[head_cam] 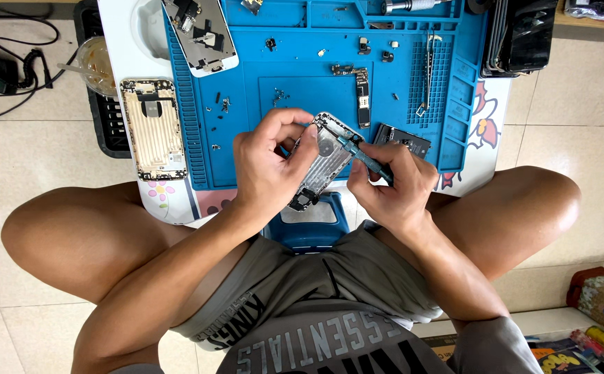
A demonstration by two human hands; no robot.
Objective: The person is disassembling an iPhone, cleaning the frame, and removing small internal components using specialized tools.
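My left hand [268, 163] grips a silver phone frame [324, 158], tilted above the near edge of the blue work mat [246, 149]. My right hand [388, 183] holds a teal-handled screwdriver [364, 156], its tip resting on the upper part of that frame. Both hands meet over the frame, just above my lap. A dark flat phone part [402, 140] lies on the mat right behind my right hand.
A gold phone housing [153, 128] lies at the mat's left edge. An opened phone screen [201, 33] sits at the back left, a logic board [362, 97] mid-mat, tweezers [428, 73] right, small screws scattered. Dark screens [520, 34] stack at back right. Blue stool [309, 225] below.
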